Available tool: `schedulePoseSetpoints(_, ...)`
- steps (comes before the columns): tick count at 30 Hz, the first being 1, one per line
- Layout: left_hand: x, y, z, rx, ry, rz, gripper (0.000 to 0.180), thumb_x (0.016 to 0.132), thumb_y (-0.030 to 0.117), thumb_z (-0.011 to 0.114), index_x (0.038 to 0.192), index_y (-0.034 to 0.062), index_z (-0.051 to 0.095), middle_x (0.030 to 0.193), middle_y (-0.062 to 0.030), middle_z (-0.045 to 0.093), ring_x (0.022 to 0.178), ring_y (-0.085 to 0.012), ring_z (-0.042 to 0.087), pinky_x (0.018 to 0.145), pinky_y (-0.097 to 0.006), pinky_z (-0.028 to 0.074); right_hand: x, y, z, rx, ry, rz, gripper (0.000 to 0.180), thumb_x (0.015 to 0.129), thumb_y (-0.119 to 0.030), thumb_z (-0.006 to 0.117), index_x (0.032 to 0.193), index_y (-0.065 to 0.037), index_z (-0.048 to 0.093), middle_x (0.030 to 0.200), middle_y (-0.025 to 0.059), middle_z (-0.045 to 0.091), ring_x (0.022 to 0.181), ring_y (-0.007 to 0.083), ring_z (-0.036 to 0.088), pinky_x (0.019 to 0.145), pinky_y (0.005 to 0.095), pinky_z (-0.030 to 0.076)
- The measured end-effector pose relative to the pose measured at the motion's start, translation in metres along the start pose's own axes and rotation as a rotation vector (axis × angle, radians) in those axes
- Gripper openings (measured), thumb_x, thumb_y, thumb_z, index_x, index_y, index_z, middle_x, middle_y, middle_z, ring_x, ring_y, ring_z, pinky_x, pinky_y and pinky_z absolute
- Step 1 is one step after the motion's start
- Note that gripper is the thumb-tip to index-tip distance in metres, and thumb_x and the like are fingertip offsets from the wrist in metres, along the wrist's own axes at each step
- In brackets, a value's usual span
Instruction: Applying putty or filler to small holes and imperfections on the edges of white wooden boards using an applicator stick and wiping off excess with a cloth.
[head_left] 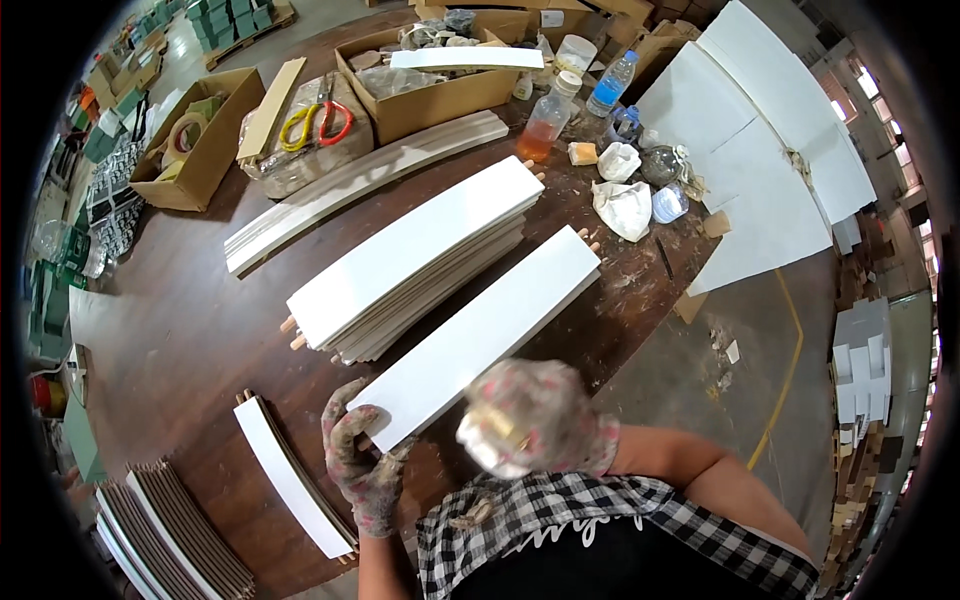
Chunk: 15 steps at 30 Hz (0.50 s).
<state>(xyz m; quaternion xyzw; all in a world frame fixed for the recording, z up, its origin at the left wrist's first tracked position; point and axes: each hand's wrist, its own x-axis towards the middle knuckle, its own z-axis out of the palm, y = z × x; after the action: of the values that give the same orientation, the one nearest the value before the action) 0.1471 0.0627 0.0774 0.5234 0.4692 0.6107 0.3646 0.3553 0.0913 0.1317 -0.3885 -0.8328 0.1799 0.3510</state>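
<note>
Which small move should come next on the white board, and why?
I'd probably settle the right grip lightly on the near part of the white board's right edge to steady it. The left grip is at the near end, while the right one is blurred close to that edge, its contact unclear. The far end, with its pegs, has no hand on it.

White cursive lettering (pixel 575 532) running across black garment (pixel 600 572), partly hiding under checked trim (pixel 570 490); blue bottle label (pixel 606 93) looking unreadable from here
</note>
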Motion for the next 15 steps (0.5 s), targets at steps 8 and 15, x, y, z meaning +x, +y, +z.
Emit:
schedulePoseSetpoints(8, -0.006, -0.012, -0.011, 0.219, -0.007, 0.052, 0.078, 0.072, 0.029, 0.083, 0.134, 0.0035, 0.045, 0.124, -0.0148, 0.053, 0.114, -0.0246, 0.054, 0.092, -0.036, 0.049, 0.028, 0.011, -0.035, 0.336, 0.369, 0.170, 0.020, 0.090, -0.012, 0.056, 0.106, -0.001, 0.061, 0.099, 0.0152, 0.067, 0.082, 0.0208, 0.067, 0.070, 0.0324, 0.058)
schedulePoseSetpoints(15, -0.003, -0.007, -0.002, 0.062, 0.017, -0.111, 0.105, 0.070, 0.031, 0.084, 0.147, 0.0014, 0.020, 0.124, -0.0147, 0.054, 0.108, -0.0210, 0.058, 0.087, -0.031, 0.051, 0.041, 0.033, -0.011, -0.313, 0.128, 0.088, 0.037, 0.077, -0.015, 0.069, 0.110, -0.007, 0.055, 0.096, 0.0091, 0.053, 0.088, 0.0251, 0.057, 0.077, 0.0356, 0.051)
